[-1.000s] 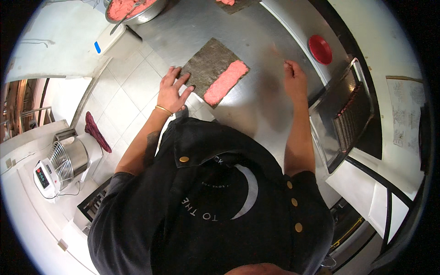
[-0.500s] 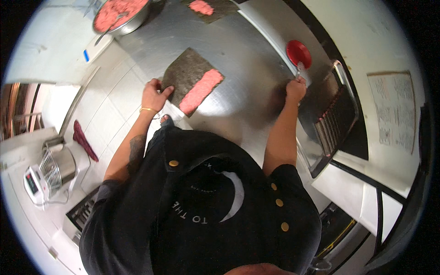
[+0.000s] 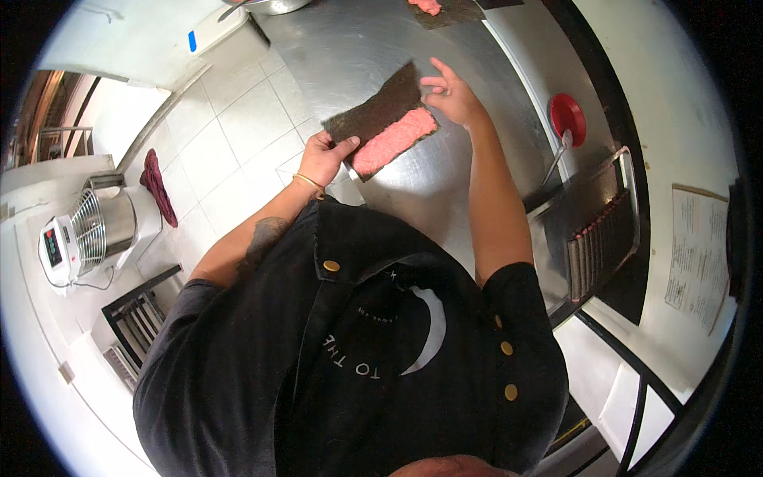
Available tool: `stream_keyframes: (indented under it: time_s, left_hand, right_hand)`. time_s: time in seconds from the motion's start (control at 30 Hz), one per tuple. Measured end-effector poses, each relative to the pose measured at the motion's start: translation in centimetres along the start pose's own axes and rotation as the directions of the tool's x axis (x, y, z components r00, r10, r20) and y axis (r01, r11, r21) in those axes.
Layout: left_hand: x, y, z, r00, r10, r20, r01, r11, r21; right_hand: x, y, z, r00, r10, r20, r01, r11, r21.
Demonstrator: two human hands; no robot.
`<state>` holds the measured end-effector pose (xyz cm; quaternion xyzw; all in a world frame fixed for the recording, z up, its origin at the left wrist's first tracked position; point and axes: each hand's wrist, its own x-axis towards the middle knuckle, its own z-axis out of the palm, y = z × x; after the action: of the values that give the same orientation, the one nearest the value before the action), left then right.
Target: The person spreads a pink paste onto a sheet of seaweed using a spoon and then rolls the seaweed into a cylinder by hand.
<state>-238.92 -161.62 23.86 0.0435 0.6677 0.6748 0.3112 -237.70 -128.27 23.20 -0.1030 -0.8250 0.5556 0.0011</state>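
A dark seaweed sheet (image 3: 373, 107) lies at the near edge of the metal table, a strip of pink filling (image 3: 395, 143) spread along its near side. The sheet's far part appears raised off the table. My left hand (image 3: 324, 161) is closed on its left edge, thumb on top and fingers underneath. By the far right corner is my right hand (image 3: 455, 97), empty, with its fingers apart. To the right, a spoon (image 3: 554, 159) rests with its head on a small red dish (image 3: 566, 111).
Another seaweed sheet (image 3: 449, 13) with pink filling lies at the far side. A metal bowl (image 3: 278, 6) and a white container (image 3: 226, 33) stand far left. At right, a metal tray (image 3: 628, 171) holds several dark rolls (image 3: 594, 248). A mixer (image 3: 99, 226) stands at left.
My right hand has let go of the spoon at the red dish and moved left to the seaweed sheet. The sheet's far part has come up. The whole view has shifted.
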Motion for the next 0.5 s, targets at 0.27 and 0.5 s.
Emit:
stream_keyframes:
  time_s: [0.27, 0.5]
  left_hand:
    - [4.6, -0.1, -1.9, 0.974, 0.217, 0.063, -0.213, 0.974, -0.075]
    - [11.4, 3.5, -4.2, 0.950, 0.088, 0.298, -0.070, 0.995, -0.069]
  right_hand:
    - [2.7, -0.2, -1.0, 0.909, 0.276, 0.312, -0.190, 0.941, -0.280]
    - [-3.1, -0.5, 2.1, 0.999, 0.020, 0.027, -0.030, 0.901, 0.432]
